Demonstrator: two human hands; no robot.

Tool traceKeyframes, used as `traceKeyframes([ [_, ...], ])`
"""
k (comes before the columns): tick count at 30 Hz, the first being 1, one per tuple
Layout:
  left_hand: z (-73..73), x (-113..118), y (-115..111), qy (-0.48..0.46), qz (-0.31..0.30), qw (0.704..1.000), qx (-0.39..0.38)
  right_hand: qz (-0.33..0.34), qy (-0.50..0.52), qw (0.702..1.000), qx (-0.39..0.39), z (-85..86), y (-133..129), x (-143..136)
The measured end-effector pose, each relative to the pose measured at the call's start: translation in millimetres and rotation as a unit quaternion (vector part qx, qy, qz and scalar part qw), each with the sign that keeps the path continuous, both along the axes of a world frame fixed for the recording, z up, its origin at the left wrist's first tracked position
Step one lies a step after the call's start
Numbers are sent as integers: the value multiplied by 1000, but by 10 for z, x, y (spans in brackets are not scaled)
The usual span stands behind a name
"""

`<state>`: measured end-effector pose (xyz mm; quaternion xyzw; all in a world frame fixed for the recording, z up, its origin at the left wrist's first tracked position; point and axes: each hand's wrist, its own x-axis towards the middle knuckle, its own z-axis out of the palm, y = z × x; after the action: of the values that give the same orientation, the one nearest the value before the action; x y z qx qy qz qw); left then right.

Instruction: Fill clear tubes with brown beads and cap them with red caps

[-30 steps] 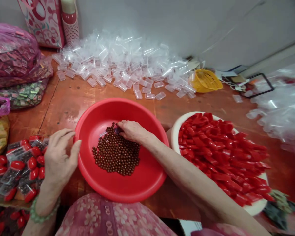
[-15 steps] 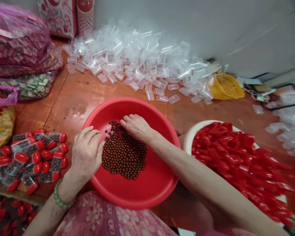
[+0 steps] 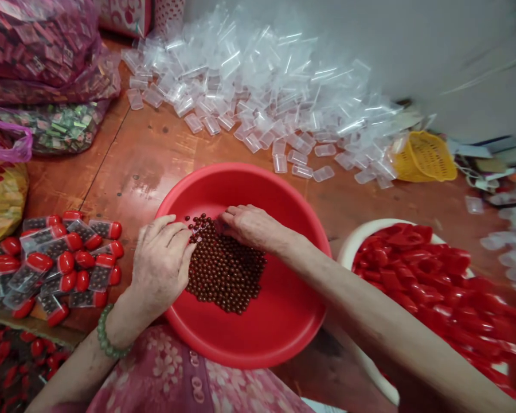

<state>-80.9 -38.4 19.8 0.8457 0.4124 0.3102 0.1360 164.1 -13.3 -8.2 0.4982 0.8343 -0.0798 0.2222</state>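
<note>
A round red plastic basin (image 3: pixel 258 344) lies in front of me with a heap of small shiny brown beads (image 3: pixel 226 275) in it. My right hand (image 3: pixel 251 226) reaches into the basin at the far side of the heap. Its fingers are curled down against the beads, and whatever they grip is hidden beneath them. Over the basin's left rim my left hand (image 3: pixel 161 258) is loosely arched, palm down, thumb apart from the fingers; its underside is out of sight. A green bead bracelet (image 3: pixel 104 332) circles the left wrist.
Clear plastic cases (image 3: pixel 262 103) are piled at the back. Bead-filled cases with red caps (image 3: pixel 64 261) lie left. A white tub (image 3: pixel 350 246) of red caps (image 3: pixel 434 275) stands right. Also around are a yellow basket (image 3: pixel 425 158) and purple bags (image 3: pixel 38 51).
The view has shifted, so most things sit farther right in the picture. Within the basin, my right hand has moved slightly toward the beads. The left hand stays by the rim.
</note>
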Motion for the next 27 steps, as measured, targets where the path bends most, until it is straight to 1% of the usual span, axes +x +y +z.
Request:
traceKeyframes([
  [3,-3,0,-6,-4,1,1000,-1,12,-22,999,25,79,35,-15],
  [6,-10,0,-7,-1,0,1000,-6,41,-64,996,57,111,69,-45],
  [9,-13,4,-5,-1,1,1000,-9,67,-74,994,37,88,144,-82],
  [11,-13,9,-3,-3,4,1000,-9,87,-59,994,19,66,196,-119],
  [14,-13,16,-1,-10,4,1000,-7,150,-20,988,-3,46,203,-227],
  [16,-16,18,1,-16,2,1000,-6,205,6,979,-18,43,131,-335],
  [18,-21,21,2,-20,1,1000,-8,247,24,968,-32,45,4,-452],
  [22,-35,24,2,-25,1,1000,-12,304,69,948,-66,35,-327,-633],
  [24,-39,22,0,-24,3,1000,-20,314,105,939,-97,20,-479,-670],
  [25,-39,20,-1,-22,4,999,-24,309,128,935,-116,11,-542,-674],
  [27,-35,16,-2,-17,5,999,-28,272,188,929,-165,-8,-637,-653],
])
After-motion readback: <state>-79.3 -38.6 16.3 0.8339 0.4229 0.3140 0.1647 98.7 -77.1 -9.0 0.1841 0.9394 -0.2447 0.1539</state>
